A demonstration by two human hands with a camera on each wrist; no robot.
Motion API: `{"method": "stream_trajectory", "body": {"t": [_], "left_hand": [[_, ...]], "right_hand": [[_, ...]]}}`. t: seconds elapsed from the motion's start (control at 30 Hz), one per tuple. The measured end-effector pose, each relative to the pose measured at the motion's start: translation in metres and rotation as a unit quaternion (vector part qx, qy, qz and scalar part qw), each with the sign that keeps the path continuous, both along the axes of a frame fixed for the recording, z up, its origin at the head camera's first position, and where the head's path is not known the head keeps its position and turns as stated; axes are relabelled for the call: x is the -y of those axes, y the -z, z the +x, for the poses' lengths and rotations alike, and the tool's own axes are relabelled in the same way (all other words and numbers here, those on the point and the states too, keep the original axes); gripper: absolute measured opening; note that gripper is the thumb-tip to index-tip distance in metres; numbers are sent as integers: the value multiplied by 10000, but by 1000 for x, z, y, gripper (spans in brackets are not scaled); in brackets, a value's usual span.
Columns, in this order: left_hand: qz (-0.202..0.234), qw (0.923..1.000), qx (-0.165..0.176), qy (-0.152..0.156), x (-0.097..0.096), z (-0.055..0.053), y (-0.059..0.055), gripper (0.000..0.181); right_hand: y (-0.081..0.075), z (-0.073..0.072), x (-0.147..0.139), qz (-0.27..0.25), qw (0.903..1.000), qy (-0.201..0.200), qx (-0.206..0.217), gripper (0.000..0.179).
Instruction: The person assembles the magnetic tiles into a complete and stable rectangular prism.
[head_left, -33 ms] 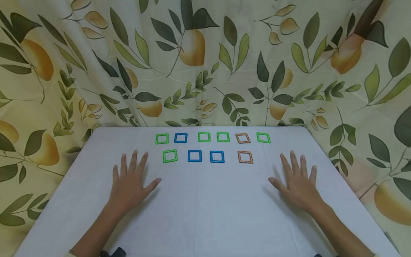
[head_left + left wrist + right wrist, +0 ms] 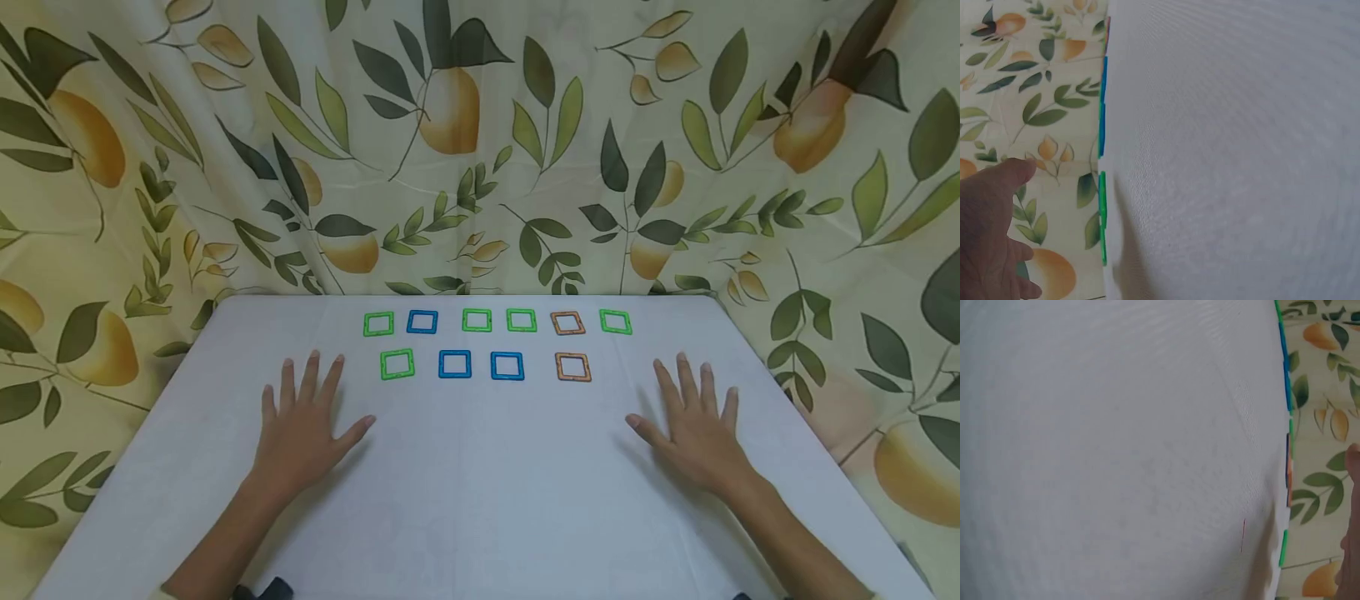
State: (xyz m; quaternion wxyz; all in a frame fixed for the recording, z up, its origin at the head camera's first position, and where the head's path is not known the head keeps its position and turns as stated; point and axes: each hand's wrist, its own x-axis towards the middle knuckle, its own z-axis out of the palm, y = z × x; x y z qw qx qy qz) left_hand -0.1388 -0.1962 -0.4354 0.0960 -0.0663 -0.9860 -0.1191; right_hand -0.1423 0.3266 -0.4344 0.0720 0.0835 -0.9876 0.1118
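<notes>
My left hand (image 2: 296,437) is held over the left side of the table, palm down, fingers straight and spread. Mirroring it on the right, my right hand (image 2: 701,437) has its fingers spread too. Shadows fall beside both hands, and neither holds anything. Nearest the left hand is a green square frame (image 2: 397,378) in the front row, followed by two blue square frames (image 2: 454,377) and an orange square frame (image 2: 573,380). The back row has several green frames (image 2: 616,332), one blue frame (image 2: 422,332) and one orange frame (image 2: 567,333).
A white cloth covers the table (image 2: 480,483). Behind its far edge and along the sides hangs a curtain (image 2: 480,192) printed with fruit and leaves. Dark wrist gear (image 2: 273,588) shows at the bottom edge near the left forearm.
</notes>
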Motion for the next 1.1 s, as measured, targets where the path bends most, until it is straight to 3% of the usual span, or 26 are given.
{"method": "stream_trajectory", "body": {"t": [0.27, 0.53, 0.77, 1.1], "left_hand": [[36, 10000, 14, -4, 0, -1, -3, 99], [185, 9997, -135, 62, -7, -12, 5, 99], [90, 9996, -42, 273, -24, -26, 4, 99], [260, 9982, 66, 531, -56, -47, 7, 95]], "right_hand": [[2, -5, 2, -91, 9999, -118, 53, 98], [3, -13, 5, -50, 9994, -108, 333, 104], [6, -15, 6, -314, 9973, -288, 597, 105], [-4, -31, 24, -646, 9941, -496, 716, 94]]}}
